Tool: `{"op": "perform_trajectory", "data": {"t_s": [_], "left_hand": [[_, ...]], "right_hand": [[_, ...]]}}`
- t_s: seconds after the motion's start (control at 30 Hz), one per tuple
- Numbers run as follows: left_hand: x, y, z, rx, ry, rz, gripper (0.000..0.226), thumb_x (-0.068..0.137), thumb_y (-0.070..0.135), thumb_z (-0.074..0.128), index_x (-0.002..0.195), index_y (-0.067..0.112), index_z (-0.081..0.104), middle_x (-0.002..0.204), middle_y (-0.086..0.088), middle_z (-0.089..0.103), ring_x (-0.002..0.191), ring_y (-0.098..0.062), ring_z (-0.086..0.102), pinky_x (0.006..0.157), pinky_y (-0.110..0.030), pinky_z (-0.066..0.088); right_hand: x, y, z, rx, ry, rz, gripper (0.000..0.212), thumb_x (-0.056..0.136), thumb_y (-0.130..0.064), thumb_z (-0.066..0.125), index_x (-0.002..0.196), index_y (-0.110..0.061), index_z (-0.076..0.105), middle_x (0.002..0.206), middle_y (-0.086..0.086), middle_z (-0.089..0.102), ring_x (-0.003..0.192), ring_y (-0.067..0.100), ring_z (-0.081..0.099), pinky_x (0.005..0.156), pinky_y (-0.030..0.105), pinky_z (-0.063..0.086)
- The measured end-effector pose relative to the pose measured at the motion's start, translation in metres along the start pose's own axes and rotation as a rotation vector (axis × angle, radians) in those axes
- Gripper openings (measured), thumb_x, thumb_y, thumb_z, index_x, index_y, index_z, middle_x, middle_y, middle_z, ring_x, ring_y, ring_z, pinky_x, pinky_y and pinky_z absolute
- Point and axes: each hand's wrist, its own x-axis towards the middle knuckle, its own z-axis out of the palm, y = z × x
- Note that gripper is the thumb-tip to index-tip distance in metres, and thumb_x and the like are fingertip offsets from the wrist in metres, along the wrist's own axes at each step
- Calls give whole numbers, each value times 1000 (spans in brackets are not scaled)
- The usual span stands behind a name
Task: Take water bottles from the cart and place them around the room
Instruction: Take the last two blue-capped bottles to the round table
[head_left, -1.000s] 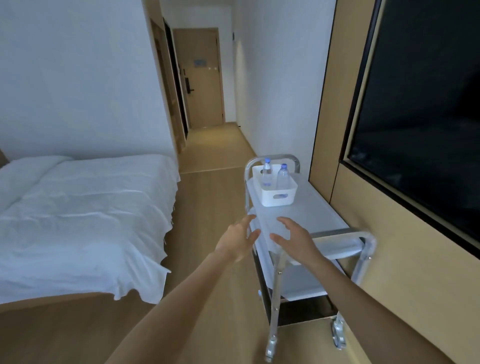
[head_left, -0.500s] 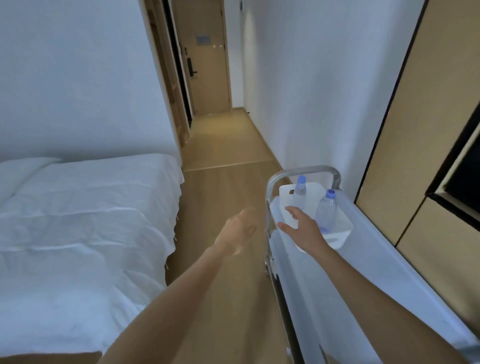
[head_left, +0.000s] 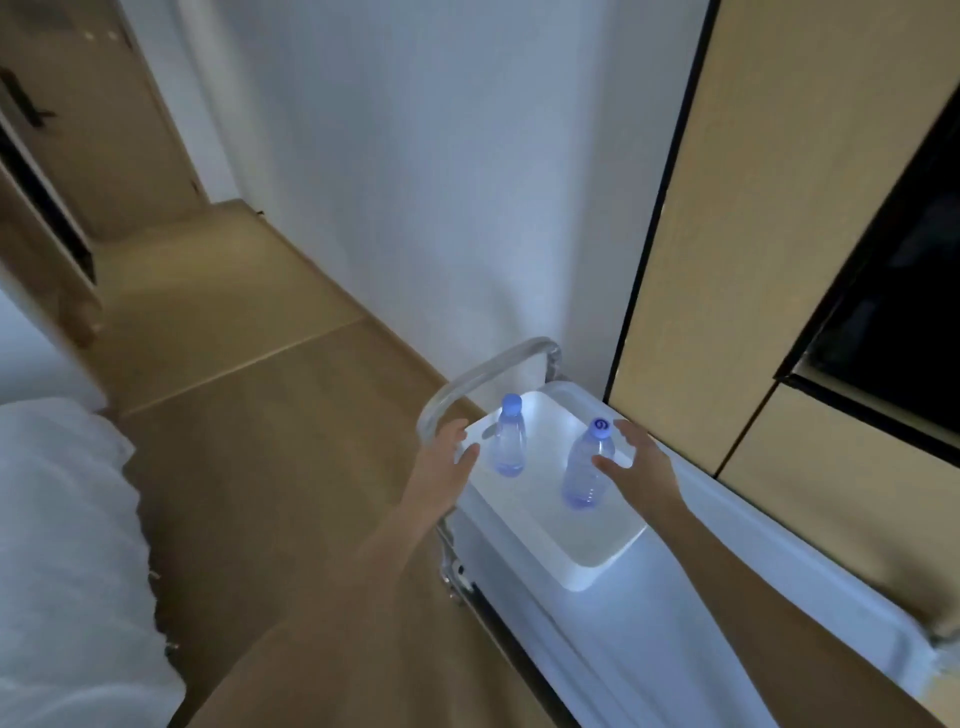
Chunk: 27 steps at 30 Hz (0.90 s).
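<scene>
Two clear water bottles with blue caps stand upright in a white bin (head_left: 587, 564) on the top of the cart (head_left: 675, 639). The far bottle (head_left: 509, 444) is at the bin's left, the near bottle (head_left: 586, 470) at its right. My left hand (head_left: 447, 462) is spread at the bin's left rim, just left of the far bottle, holding nothing. My right hand (head_left: 636, 460) is spread beside the near bottle, thumb close to its side, fingers behind it. Whether it touches the bottle I cannot tell.
The cart's curved metal handle (head_left: 483, 379) rises behind the bin. A tan wall panel (head_left: 753, 234) with a dark screen (head_left: 904, 291) runs along the right. A white bed (head_left: 67, 545) is on the left, with wooden floor (head_left: 270, 467) between it and the cart, and a hallway door (head_left: 78, 104) beyond.
I have come close to the cart and now look down on the bin. Both hands have moved forward, the left to the bin's rim and the right to the near bottle.
</scene>
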Motion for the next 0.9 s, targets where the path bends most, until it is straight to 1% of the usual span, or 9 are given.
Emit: {"op": "perform_trajectory", "data": {"t_s": [0.07, 0.13, 0.23, 0.43, 0.5, 0.67, 0.73, 0.8, 0.9], "left_hand": [[24, -3, 11, 24, -66, 9, 47, 97, 29, 47, 140, 15, 35, 139, -5, 48, 123, -20, 50, 100, -26, 37], [49, -8, 21, 33, -117, 18, 49, 97, 29, 47, 142, 15, 33, 140, -5, 46, 126, -20, 47, 104, -28, 36], [81, -13, 30, 62, -131, 52, 52, 96, 27, 49, 143, 13, 33, 143, -4, 44, 128, -20, 46, 104, -29, 34], [132, -25, 33, 45, -192, -55, 62, 91, 35, 55, 144, 16, 30, 145, -5, 42, 130, -21, 44, 108, -39, 36], [145, -26, 34, 81, -220, -34, 64, 90, 36, 58, 144, 16, 31, 145, -4, 43, 130, -20, 44, 108, -35, 35], [165, -28, 47, 92, -313, 74, 60, 88, 29, 63, 139, 13, 37, 138, -3, 48, 128, -19, 45, 97, -22, 33], [172, -33, 52, 53, -313, 104, 51, 85, 25, 67, 130, 13, 48, 122, -1, 58, 117, -17, 52, 84, -17, 36], [176, -36, 55, 16, -309, 128, 42, 83, 19, 70, 121, 13, 54, 106, 3, 60, 102, -15, 55, 74, -18, 37], [180, -42, 56, -2, -329, 150, 40, 82, 19, 71, 118, 12, 57, 105, 2, 62, 96, -11, 55, 77, -19, 37]], "right_hand": [[13, 8, 1, -2, 26, 51, 59, 83, -18, 69, 137, -15, 43, 136, 7, 51, 124, 24, 47, 95, 28, 35], [29, 15, 5, -4, 41, 88, 62, 82, -18, 70, 137, -14, 42, 137, 7, 50, 125, 24, 46, 93, 25, 33], [54, 24, 15, -3, 35, 123, 65, 80, -16, 72, 138, -14, 41, 136, 8, 50, 125, 24, 47, 91, 24, 34], [78, 30, 34, -64, -26, 186, 70, 79, -17, 73, 139, -15, 38, 137, 6, 50, 123, 26, 49, 98, 30, 38], [83, 32, 37, -51, -26, 212, 69, 79, -17, 74, 138, -16, 39, 134, 5, 52, 122, 26, 50, 99, 31, 39], [82, 38, 44, -14, -2, 281, 53, 76, -18, 75, 124, -22, 53, 115, 5, 63, 107, 27, 58, 86, 30, 45], [82, 39, 47, 15, 22, 300, 50, 76, -18, 75, 122, -22, 55, 115, 5, 63, 106, 25, 58, 85, 30, 45], [82, 39, 50, 48, 52, 319, 49, 77, -18, 74, 122, -22, 56, 115, 4, 63, 105, 22, 58, 80, 26, 40], [83, 40, 57, 81, 104, 337, 47, 78, -21, 73, 122, -23, 57, 110, -1, 62, 104, 20, 57, 72, 23, 38]]}}
